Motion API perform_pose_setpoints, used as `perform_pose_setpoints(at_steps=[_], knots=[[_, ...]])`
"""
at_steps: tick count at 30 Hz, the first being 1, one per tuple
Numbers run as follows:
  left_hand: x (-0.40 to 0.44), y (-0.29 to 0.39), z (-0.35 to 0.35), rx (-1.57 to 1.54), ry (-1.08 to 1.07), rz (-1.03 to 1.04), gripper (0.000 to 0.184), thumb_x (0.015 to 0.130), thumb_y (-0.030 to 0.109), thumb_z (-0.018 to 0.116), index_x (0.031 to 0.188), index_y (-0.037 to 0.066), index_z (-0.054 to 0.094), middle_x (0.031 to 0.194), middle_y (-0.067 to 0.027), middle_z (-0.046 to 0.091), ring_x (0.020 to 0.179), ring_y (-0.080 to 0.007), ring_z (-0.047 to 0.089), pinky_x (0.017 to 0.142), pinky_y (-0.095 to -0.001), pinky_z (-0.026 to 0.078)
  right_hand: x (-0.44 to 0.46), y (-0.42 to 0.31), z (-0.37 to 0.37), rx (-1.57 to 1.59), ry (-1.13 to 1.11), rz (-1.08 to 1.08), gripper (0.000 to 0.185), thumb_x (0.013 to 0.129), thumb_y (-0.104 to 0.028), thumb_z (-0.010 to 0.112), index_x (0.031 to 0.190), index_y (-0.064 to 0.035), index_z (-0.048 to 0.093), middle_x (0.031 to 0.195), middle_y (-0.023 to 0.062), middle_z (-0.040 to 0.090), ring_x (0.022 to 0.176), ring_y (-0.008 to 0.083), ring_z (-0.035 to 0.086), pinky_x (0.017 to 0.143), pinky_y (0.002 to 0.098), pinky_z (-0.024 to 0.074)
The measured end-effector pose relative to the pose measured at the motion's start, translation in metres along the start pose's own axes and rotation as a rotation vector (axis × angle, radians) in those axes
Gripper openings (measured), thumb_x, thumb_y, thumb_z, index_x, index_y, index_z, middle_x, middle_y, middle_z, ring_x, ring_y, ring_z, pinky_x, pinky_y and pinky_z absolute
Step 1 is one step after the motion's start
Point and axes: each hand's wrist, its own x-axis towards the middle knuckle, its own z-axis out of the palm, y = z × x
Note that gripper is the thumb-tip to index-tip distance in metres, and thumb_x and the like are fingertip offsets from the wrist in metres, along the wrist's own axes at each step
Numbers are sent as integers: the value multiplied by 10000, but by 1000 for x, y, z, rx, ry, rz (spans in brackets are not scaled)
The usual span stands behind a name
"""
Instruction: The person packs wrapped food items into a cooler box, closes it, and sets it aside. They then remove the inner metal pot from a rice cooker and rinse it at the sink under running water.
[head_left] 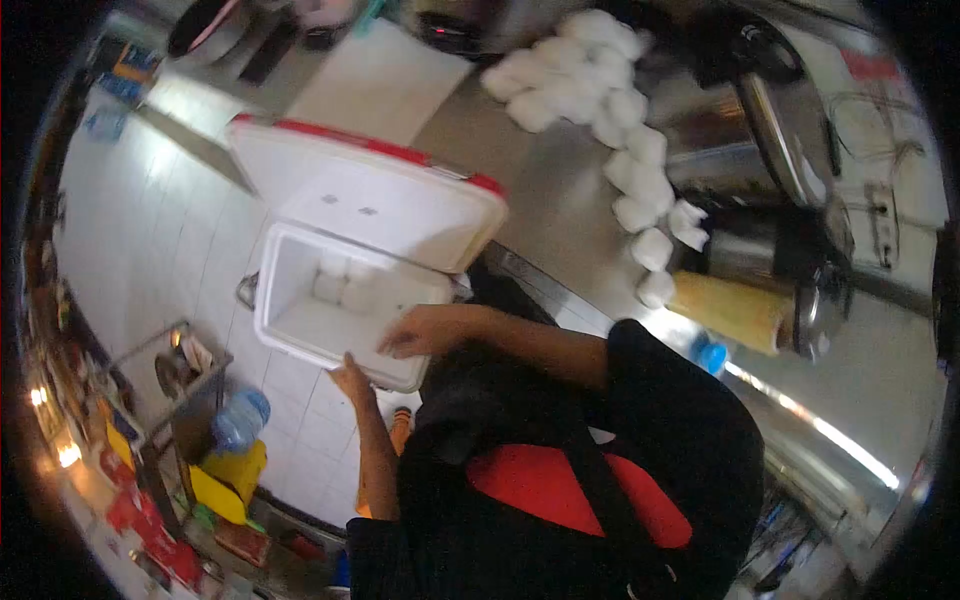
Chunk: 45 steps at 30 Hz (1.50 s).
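At the far left, pale tiles are covering the floor [195, 215]. At the near left, a crate [215, 370] is standing with a clear blue water jug [241, 420] just beside it, and something yellow [225, 490] is lying near the jug. To the right of these, a white cooler [265, 292] is standing with its red-edged lid [360, 205] tilting up along the far side. Inside, a few round white bundles [330, 287] are sitting together toward the far wall. My left hand [352, 382] is touching the cooler's near rim from outside, thumb pointing up; I cannot tell whether those fingers are pinching the edge. My right hand [425, 330] is hovering over the cooler's near right part, apart from the bundles inside; its fingers are blurring, so I cannot tell whether they are spread or pressed together. Farther right, a steel tabletop [545, 190] is carrying a heap of white bundles [575, 75] at the far end, with a line of them trailing nearer. Right of that line, a yellow thing [735, 312] is lying beside a dark pot [750, 240], and a blue cap [711, 357] is showing nearer me.
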Motion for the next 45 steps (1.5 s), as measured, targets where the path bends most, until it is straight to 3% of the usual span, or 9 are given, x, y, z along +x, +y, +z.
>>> perform_pose_setpoints(at_steps=[4, 7, 9, 17, 25, 31, 38, 41, 45], knots=[[4, 4, 0, -3, -89, 22, 631, 863, 82, 567, 1376, -38, 218, 1293, -223, 421, 1116, -304, 482, 942, -384, 417, -186, 2, -65, 97, 463, 534, 308, 856, -287, 605, 1017, -28, 646, 965, 108, 665, 908, 231, 626, 819, 349, 472], [-2, 17, 3, 46, -116, 67, 625, 857, 70, 560, 1367, -60, 223, 1318, -228, 397, 1147, -315, 456, 996, -393, 371, -300, 79, -81, -811, 1431, 993, 468, 796, -402, 647, 1117, -68, 581, 1059, 173, 609, 1073, 368, 522, 956, 472, 371], [-15, 26, 10, -30, -128, 135, 602, 851, 72, 570, 1347, -72, 260, 1292, -229, 428, 1127, -316, 476, 971, -391, 394, -334, 114, -90, -1065, 1505, 1192, 641, 719, -455, 719, 1137, 3, 558, 1016, 214, 625, 998, 328, 589, 902, 430, 444], [-3, 3, 8, 85, 58, 6, 520, 808, 77, 605, 1237, -103, 375, 1128, -215, 547, 1004, -283, 551, 889, -353, 444, -315, 97, -107, -517, 629, 1036, 630, 693, -318, 750, 1228, -77, 522, 1182, 156, 551, 1116, 310, 524, 964, 412, 401], [-8, 10, 19, 50, 125, 126, 686, 740, 71, 617, 1304, -107, 269, 1124, -252, 529, 1004, -323, 557, 919, -368, 427, 24, -41, -9, -18, -182, 182, 630, 712, -250, 732, 1265, -63, 496, 1204, 127, 543, 1116, 238, 517, 951, 346, 407], [-13, 17, 21, 145, 185, 190, 688, 717, 65, 601, 1308, -108, 291, 1178, -280, 455, 1124, -366, 461, 981, -418, 364, 194, 268, 90, -601, 118, 505, 706, 674, -294, 776, 1223, 32, 475, 1132, 198, 580, 1100, 305, 535, 934, 345, 428], [-17, 19, 26, 88, 129, 119, 696, 738, 96, 608, 1325, -88, 283, 1255, -267, 390, 1186, -395, 388, 1030, -431, 297, 177, 295, 126, -471, 695, 443, 801, 683, -491, 709, 1246, 24, 466, 1193, 224, 529, 1154, 389, 466, 964, 479, 380], [-15, 15, 25, 92, 120, 207, 705, 742, 83, 601, 1342, -78, 268, 1260, -269, 378, 1199, -397, 377, 1045, -423, 280, 171, 392, 111, -755, 546, 895, 805, 684, -481, 734, 1231, 46, 469, 1235, 241, 480, 1070, 349, 517, 912, 424, 435], [-19, 28, 24, 126, 150, 89, 727, 742, 99, 613, 1345, -96, 256, 1270, -282, 370, 1204, -395, 371, 1053, -425, 269, 182, 322, 106, -750, 379, 683, 638, 730, -424, 684, 1186, -3, 533, 1183, 220, 535, 1035, 349, 545, 906, 420, 439]])
